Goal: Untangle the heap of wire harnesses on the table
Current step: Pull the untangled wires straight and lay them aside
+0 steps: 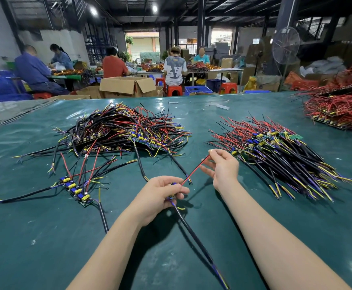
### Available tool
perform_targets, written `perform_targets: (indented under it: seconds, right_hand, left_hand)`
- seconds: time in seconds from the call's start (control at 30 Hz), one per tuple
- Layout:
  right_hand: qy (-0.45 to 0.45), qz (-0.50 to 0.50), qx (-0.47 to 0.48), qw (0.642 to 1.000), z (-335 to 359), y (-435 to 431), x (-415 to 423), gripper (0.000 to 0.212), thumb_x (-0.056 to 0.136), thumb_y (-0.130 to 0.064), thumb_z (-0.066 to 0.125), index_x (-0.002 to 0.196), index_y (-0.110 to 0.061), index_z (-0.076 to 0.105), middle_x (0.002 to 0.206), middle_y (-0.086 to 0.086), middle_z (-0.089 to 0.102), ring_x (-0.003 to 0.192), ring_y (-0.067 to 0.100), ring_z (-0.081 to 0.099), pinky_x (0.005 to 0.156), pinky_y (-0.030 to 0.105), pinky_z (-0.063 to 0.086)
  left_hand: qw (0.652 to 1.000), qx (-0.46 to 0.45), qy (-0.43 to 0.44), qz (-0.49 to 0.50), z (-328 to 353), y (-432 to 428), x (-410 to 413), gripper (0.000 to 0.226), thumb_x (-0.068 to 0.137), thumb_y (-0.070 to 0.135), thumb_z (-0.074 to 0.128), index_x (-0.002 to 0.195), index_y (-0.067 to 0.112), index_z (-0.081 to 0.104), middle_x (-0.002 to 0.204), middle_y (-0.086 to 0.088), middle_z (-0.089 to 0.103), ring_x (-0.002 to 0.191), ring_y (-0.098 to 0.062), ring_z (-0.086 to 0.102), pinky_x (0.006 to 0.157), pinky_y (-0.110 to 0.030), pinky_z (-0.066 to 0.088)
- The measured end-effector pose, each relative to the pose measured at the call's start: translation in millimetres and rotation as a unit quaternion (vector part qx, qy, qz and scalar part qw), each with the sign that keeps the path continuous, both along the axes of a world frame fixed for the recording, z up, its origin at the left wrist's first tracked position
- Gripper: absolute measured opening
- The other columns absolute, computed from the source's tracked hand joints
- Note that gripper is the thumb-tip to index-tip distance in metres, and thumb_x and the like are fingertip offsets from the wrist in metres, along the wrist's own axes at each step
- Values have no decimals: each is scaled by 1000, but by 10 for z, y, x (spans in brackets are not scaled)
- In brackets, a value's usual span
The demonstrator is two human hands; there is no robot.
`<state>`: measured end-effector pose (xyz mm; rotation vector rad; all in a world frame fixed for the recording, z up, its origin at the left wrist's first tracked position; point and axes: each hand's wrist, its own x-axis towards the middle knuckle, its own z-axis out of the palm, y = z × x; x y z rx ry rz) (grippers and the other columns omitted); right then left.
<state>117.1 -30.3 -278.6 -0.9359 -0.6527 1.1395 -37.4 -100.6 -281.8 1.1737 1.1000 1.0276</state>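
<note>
At ten o'clock on the green-covered table [45, 237] sprawls the tangled heap of black, red and yellow wire harnesses [125, 128]. The left hand [160, 195] curls round one small black-cabled harness [188, 225]. Its thin red wire [196, 169] runs to the right hand [223, 168], pinched at the fingertips. A neater pile of harnesses [275, 149] lies at two o'clock. A far worker's white T-shirt [174, 69] shows a large "Y".

bare green table [45, 237] nearest — tangled heap [127, 128] left, sorted pile [281, 151] right, seemingly apart

Ahead of you stands an open cardboard box [127, 85], with a red stool [174, 91] and a blue crate [198, 90] just to its right. Behind them you see people [31, 69] seated at long benches [223, 69], one in a white shirt [174, 70], one in a red shirt [114, 66]. A standing fan [286, 46] rises to your right, near stacked cartons [252, 52].
</note>
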Motion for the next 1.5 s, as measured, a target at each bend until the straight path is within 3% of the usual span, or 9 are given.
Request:
perform_targets:
  seconds: [0.2,0.33,0.43,0.57,0.77,0.97,1.17,1.33,1.5]
  right_hand:
    - [44,9,16,999,42,-14,-10,22,90,0,53,71,-10,56,65,7,52,39,8,58,37,17,46]
    - [46,12,4,999,46,-4,5,20,89,-1,56,73,-12,58,48,-8,59,41,6,61,32,12,37]
    - [31,1,0,1000,22,20,21,21,89,1,55,71,-11,57,42,-9,57,39,5,60,31,12,35]
    - [4,-21,12,1000,-22,48,-7,25,88,6,52,67,-7,56,37,-7,52,35,3,54,37,16,45]
    - [9,-33,21,999,-30,57,-1,24,89,4,53,69,-8,57,64,6,53,39,5,58,39,18,48]
    - [-32,-47,34,998,-41,54,-2,24,88,4,54,69,-10,59,65,6,54,42,4,57,39,17,47]
    - [29,99,-9,995,-10,-3,-18,14,90,-6,56,76,-7,58,65,9,55,42,9,60,43,19,51]
    - [-120,245,-43,961,22,-119,-128,14,87,-7,58,74,-7,62,47,-2,55,36,4,50,43,15,47]
    - [-126,330,-19,935,22,-195,-229,17,89,0,52,80,-8,64,49,-5,56,41,3,51,45,16,48]
  left_hand:
    - [998,-12,16,51,17,9,0,18,92,0,50,83,10,62,60,3,69,48,-2,58,47,-11,44]
    - [998,-10,15,56,20,6,-4,16,91,-1,51,82,8,60,59,1,68,49,-4,61,48,-14,47]
    - [1000,-14,-5,4,38,-11,-24,10,90,-2,52,88,4,60,64,0,70,55,-6,64,51,-15,50]
    - [996,-28,-49,-73,84,-40,-21,12,90,-4,49,90,0,61,69,-4,71,58,-8,65,53,-17,51]
    - [998,-50,-45,21,88,-1,4,14,90,-5,49,82,0,59,59,-6,68,49,-9,63,47,-20,52]
    - [998,-51,-17,39,64,15,21,16,91,-4,50,78,2,58,57,-7,66,46,-11,62,46,-21,52]
    - [994,-54,-81,51,53,10,-73,14,90,-6,49,82,-1,58,61,-10,68,49,-11,63,49,-22,54]
    - [993,-41,-98,54,58,18,-79,13,90,-5,49,82,-1,58,62,-8,69,51,-11,64,51,-21,54]
    - [990,-37,-114,78,35,36,-110,12,90,-4,50,82,-1,59,61,-9,69,52,-12,65,50,-22,54]
